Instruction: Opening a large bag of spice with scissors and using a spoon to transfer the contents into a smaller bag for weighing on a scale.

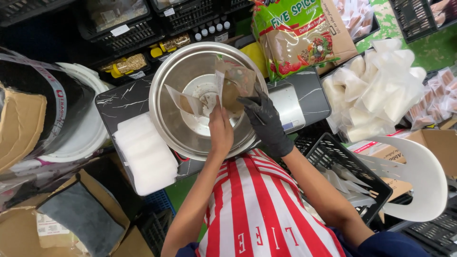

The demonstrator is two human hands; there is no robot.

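Head view: both hands work over a wide steel bowl [173, 119] that sits on a dark marbled scale [304, 97] at the centre. The bare left hand [220, 131] pinches the lower edge of a small clear pouch [233, 85], which stands upright over the bowl's middle, partly filled with brown powder. The gloved right hand [264, 119], at 3 o'clock from the left, closes its fingers on the pouch's right side. A 2nd pouch [185, 101] lies in the bowl at 9 o'clock. The pouch looks light, thin, floppy and likely slick; it is best held by its top edges, upright, so no powder spills. White pads [147, 152] lie at 8 o'clock, empty pouches [376, 90] at 3.
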